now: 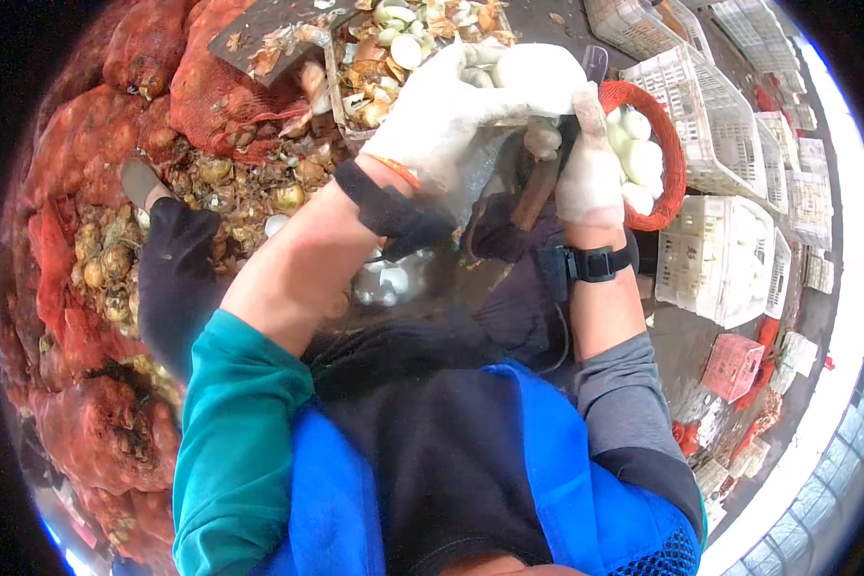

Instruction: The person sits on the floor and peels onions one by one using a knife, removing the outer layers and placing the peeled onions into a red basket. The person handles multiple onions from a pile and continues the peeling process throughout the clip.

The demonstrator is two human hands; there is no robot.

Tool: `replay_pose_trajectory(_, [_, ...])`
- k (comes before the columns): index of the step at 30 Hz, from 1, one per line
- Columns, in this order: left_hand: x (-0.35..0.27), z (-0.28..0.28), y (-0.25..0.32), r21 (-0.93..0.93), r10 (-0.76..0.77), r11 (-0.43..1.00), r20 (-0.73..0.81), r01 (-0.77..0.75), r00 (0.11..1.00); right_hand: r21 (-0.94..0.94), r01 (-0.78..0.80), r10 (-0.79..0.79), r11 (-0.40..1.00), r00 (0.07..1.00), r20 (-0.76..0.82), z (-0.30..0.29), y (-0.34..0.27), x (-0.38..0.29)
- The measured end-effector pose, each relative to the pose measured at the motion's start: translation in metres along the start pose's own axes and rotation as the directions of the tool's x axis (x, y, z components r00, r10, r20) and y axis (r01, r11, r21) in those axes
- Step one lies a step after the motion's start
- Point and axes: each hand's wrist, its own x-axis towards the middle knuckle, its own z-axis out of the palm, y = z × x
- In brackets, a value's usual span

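My left hand, in a white glove, is raised before me with its fingers curled around a pale peeled onion. The onion is overexposed, so its edges are hard to make out. My right hand, also gloved, has its thumb against the onion's right side. A knife runs through the right hand's grip: its wooden handle shows below the curled fingers, and what looks like the blade's tip rises above the thumb. Much of the knife is hidden. Just right of this hand, a red-rimmed container holds several peeled onions.
A tray of onion skins and scraps stands ahead. Red mesh sacks of onions crowd the left, with loose onions and skins on the floor. White plastic crates stand right, beside a pink crate.
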Motion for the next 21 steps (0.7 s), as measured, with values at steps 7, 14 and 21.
replay_pose_trajectory(7, [0.021, -0.004, -0.028, 0.119, 0.106, 0.989, -0.156, -0.088, 0.982, 0.136, -0.022, 0.006, 0.991, 0.993, 0.116, -0.014, -0.004, -0.002])
replay_pose_trajectory(14, [0.013, -0.018, -0.036, 0.049, 0.112, 0.993, -0.025, -0.111, 0.993, -0.006, -0.032, 0.032, 0.999, 0.999, 0.041, 0.001, -0.005, -0.012])
replay_pose_trajectory(21, [-0.005, -0.012, -0.029, -0.066, 0.087, 0.994, -0.062, -0.091, 0.994, 0.009, -0.121, 0.119, 0.993, 0.988, 0.102, -0.005, 0.002, -0.009])
